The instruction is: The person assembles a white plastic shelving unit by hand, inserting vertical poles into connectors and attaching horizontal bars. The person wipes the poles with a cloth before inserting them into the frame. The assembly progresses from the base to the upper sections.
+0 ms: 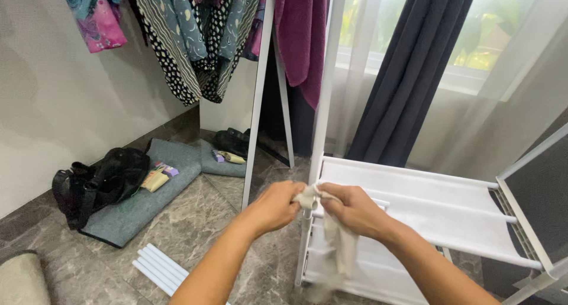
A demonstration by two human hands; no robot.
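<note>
Two hands: left hand (275, 205) and right hand (352, 209) both pinch the top of a beige cloth (339, 246), fingers closed on it.
Cloth position: against the front upright of the white rack (414, 192), hanging below the right hand.
Handling: probably light, soft and limp; best gripped by its bunched upper edge.
Holders: rack shelves hold nothing visible; left of the rack, a black bag (97, 184) lies on a grey mat (148, 204), contents hidden.

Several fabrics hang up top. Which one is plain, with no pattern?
The magenta towel, hanging right of the mirror's frame. The garments left of it are all printed: pink-and-teal floral, black-and-white spotted, teal patterned.
</note>
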